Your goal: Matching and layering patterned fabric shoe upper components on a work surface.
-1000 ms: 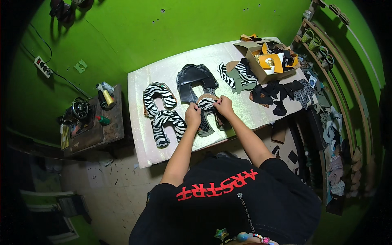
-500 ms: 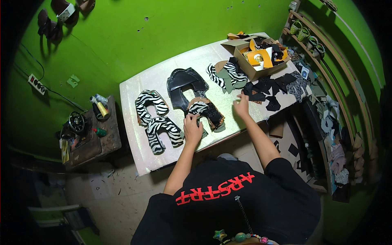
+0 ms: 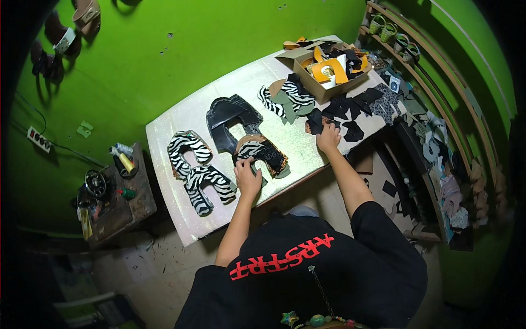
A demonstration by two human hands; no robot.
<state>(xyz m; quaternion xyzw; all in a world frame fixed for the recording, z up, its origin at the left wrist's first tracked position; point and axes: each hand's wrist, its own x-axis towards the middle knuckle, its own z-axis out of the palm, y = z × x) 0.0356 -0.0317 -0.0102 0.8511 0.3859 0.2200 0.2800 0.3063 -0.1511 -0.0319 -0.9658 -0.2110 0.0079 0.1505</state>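
Right hand now at dark scraps

Red block lettering is printed in one slanting line across the black shirt worn by the person. A small white-and-blue card, near the right end of the tabletop, bears markings too small to read.

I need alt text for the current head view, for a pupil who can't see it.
A person's left hand is at a stack of patterned pieces, the right hand at dark scraps on a pale table. Zebra-print U-shaped pieces lie to the left; a cardboard box of scraps stands far right.
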